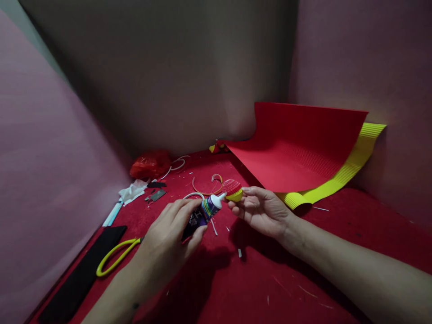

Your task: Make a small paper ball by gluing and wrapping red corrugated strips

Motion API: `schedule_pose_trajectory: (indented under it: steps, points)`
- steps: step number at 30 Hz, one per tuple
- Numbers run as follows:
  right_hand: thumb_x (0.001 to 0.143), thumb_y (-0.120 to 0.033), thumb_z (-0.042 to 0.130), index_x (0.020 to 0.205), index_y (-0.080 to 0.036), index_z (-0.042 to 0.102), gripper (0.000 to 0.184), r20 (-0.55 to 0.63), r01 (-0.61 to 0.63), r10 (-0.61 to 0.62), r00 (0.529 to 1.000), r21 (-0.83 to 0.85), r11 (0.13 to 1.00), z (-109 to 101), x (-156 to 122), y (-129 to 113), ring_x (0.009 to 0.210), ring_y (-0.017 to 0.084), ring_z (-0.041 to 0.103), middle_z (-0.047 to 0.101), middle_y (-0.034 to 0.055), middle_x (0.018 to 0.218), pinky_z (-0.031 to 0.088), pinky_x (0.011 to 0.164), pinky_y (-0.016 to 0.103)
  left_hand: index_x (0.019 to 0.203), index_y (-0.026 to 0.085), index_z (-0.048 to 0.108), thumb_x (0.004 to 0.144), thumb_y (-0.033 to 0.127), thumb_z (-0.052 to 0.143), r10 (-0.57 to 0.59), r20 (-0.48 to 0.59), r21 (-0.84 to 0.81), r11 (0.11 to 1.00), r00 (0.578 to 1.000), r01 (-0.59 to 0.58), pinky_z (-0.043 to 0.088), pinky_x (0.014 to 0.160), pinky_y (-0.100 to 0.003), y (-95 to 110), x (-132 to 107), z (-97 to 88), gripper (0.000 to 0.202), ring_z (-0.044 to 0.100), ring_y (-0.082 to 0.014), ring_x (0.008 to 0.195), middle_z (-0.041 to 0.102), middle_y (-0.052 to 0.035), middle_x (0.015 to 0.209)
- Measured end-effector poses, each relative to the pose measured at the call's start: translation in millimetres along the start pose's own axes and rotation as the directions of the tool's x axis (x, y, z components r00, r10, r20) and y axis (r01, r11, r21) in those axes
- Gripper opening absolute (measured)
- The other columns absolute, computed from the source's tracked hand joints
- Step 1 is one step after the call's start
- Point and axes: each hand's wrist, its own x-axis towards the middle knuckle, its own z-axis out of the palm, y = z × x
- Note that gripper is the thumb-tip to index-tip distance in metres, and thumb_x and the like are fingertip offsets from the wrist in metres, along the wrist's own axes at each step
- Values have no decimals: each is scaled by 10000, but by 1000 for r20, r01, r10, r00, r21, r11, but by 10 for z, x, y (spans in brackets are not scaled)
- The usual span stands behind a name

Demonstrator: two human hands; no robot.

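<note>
My left hand [167,240] is wrapped round a glue bottle [206,210] with a white nozzle and a purple label, tilted so its tip points up and to the right. The nozzle touches a small rolled piece of red and yellow corrugated paper [232,190]. My right hand [261,209] pinches that rolled piece between the fingertips, just above the red table [263,288]. Both hands are closed on what they hold.
Red corrugated sheet [297,148] and yellow corrugated sheet [354,166] lean on the back right wall. Yellow-handled scissors [116,255], a black flat object [81,276], a red plastic bag [150,164], white tissue [132,191], a blade [157,195] and paper strips [207,185] lie left and behind.
</note>
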Motion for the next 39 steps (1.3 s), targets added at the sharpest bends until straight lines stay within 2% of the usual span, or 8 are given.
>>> schedule_pose_trajectory:
  steps: [9,12,19,25,29,34,37,39]
  points:
    - [671,-155,695,784,-84,659,138,36,-21,22,999,-43,999,22,-10,23,741,178,642,690,113,810,523,697,276,1201,98,457,864,179,556,104,-94,63,993,990,-99,504,830,-382,1,8,68,360,562,-244,974,586,-148,1069]
    - [645,-152,720,792,-85,664,171,27,-31,32,999,-49,998,24,-12,23,746,179,641,691,112,822,523,701,269,1211,99,443,860,160,556,133,-92,99,987,987,-124,498,828,-393,-2,20,78,374,557,-247,964,591,-149,1064]
    - [635,-110,747,720,-116,673,113,76,57,-47,996,-130,990,-7,3,48,658,118,613,695,70,778,502,667,231,1215,117,437,859,143,533,180,-77,181,970,981,-164,488,802,-408,2,44,56,370,574,-259,919,617,-143,1033]
    - [656,-150,752,784,-119,698,142,87,71,-58,994,-152,986,-41,22,43,674,122,622,703,61,783,504,665,230,1207,66,454,828,99,560,210,-75,200,961,975,-192,481,800,-422,-2,35,35,395,562,-271,913,615,-173,1035]
    - [661,-164,750,738,-112,694,108,83,42,-32,996,-122,992,-51,23,36,661,127,634,706,66,750,505,640,222,1193,62,462,830,107,567,201,-72,205,962,977,-182,484,786,-425,8,23,10,380,553,-268,895,616,-169,1018]
    - [678,-182,744,803,-109,694,153,81,25,-15,997,-114,993,-54,22,35,664,120,634,714,79,788,501,660,223,1193,93,461,839,140,578,162,-101,170,975,982,-144,491,789,-401,37,28,5,376,556,-247,896,615,-148,1019]
    - [681,-203,738,829,-103,692,184,86,1,8,996,-107,994,-54,11,25,665,123,630,716,88,804,491,650,221,1190,109,469,847,162,571,95,-109,116,990,989,-82,494,808,-387,41,22,-1,361,568,-242,930,610,-138,1032]
    - [685,-244,732,875,-98,687,244,109,-34,46,993,-111,993,-60,2,13,658,127,624,716,95,820,479,617,221,1176,126,481,855,177,558,18,-103,15,1000,995,-16,498,810,-349,42,22,-16,334,583,-220,942,609,-121,1039]
